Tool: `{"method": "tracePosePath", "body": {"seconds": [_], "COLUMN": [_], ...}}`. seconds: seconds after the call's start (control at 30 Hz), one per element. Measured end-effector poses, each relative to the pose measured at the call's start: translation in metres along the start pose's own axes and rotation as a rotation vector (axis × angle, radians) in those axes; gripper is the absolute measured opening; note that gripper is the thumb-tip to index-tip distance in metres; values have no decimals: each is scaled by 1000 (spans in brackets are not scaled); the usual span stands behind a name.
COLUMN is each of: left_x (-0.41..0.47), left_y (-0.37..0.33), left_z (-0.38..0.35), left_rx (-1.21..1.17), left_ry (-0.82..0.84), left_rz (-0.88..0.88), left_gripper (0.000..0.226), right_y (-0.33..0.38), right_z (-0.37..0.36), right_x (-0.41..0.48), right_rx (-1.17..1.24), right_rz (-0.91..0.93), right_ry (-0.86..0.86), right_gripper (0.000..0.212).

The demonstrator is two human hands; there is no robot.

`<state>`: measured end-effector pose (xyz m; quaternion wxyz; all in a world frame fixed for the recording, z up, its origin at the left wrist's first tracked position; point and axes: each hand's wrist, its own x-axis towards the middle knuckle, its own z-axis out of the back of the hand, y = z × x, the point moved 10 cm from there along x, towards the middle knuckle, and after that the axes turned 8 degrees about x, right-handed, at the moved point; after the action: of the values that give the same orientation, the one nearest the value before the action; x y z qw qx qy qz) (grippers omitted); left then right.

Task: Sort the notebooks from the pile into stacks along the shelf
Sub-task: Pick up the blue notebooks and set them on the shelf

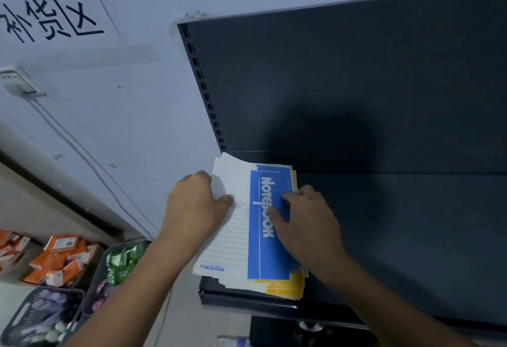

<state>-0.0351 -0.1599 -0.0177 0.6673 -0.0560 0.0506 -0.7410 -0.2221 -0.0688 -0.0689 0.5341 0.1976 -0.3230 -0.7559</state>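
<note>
Two hands are working on the pile (230, 253) of notebooks lying at the left end of the dark shelf (397, 223), in the lower centre of the frame. The left hand (192, 204) is gripping the pile's left edge, thumb pressing on the white cover. The right hand (307, 217) is pinching the right edge of the top blue notebook (266, 259). These thin, soft-covered books are probably light, floppy and slippery, with yellow covers (290, 289) already fanning out beneath, so gripping along a long edge is looking safest.
</note>
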Motion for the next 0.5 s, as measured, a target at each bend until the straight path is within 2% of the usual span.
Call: {"method": "tracePosePath", "body": {"seconds": [0.13, 0.23, 0.5], "left_x": [3, 2, -10], "left_y": [1, 2, 1], "left_z": [-3, -9, -8], "left_rx": [20, 3, -48], "left_ry": [89, 149, 138], "left_rz": [31, 53, 68], "left_gripper": [41, 46, 51], "right_y": [-9, -8, -3], "right_z": [-2, -4, -4], "right_x": [-4, -6, -12], "right_rx": [45, 18, 19], "right_rz": [-39, -21, 1], "right_ry": [-7, 6, 38], "right_gripper": [39, 37, 34]}}
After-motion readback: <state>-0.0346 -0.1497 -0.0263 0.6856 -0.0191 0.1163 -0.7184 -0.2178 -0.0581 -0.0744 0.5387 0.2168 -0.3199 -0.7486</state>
